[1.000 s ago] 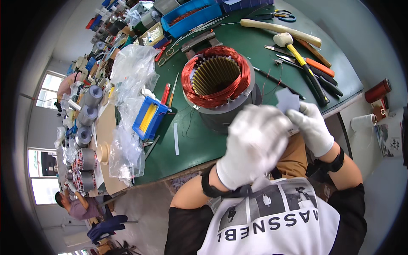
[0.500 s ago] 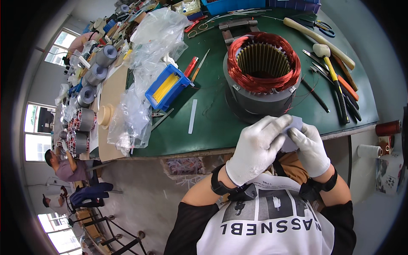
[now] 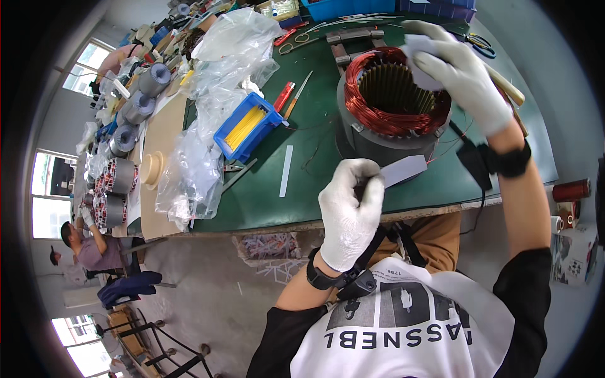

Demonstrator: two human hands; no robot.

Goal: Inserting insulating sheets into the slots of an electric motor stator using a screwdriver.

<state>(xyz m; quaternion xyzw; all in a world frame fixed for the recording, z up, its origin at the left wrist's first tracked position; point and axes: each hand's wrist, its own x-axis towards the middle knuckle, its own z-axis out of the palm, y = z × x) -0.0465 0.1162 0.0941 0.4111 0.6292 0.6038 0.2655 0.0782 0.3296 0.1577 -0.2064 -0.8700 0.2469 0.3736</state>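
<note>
My gloves (image 3: 350,220) are white, my cards (image 3: 405,169) whitish, the winding (image 3: 384,125) copper-red, the bench (image 3: 258,200) green, the boxed strips (image 3: 244,129) yellow.

L hand (image 3: 350,211), white-gloved, pinches a white slip (image 3: 404,169) by the near side of the stator (image 3: 384,142). R hand (image 3: 469,79), same glove type, holds a pale sheet (image 3: 423,62) at the stator's far-R rim, contact unclear. Green table (image 3: 309,205), L side: blue tray (image 3: 271,117) w/ yellow strips (image 3: 244,128), plastic bag (image 3: 230,53).
</note>
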